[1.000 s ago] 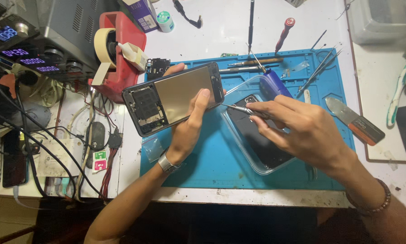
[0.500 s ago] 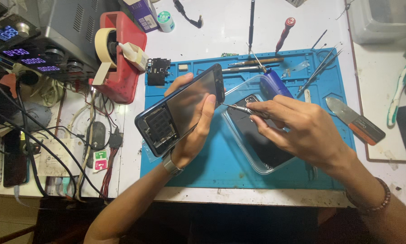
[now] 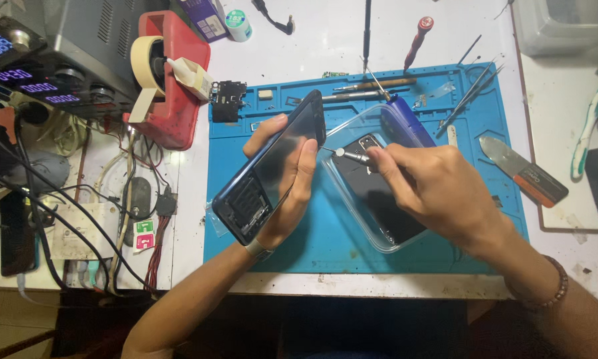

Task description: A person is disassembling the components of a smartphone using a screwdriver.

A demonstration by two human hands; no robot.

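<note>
My left hand (image 3: 287, 186) grips an opened dark blue phone (image 3: 266, 174), tilted on edge above the blue work mat (image 3: 352, 233), its bare inside facing left. My right hand (image 3: 439, 193) holds a thin metal screwdriver (image 3: 344, 154) whose tip points at the phone's upper right edge. Under my right hand a clear plastic case (image 3: 379, 233) lies on the mat with a black phone back cover (image 3: 372, 193) in it.
A red tape dispenser (image 3: 169, 80) and a power supply with lit digits (image 3: 53, 60) stand at the left over tangled cables. Tweezers (image 3: 472, 96), screwdrivers (image 3: 415, 36), a small black part (image 3: 227, 100) and a pry blade (image 3: 522, 173) lie around the mat's top and right.
My left hand has turned the phone from nearly flat up onto its edge and lower left. My right hand with the screwdriver has stayed almost in place.
</note>
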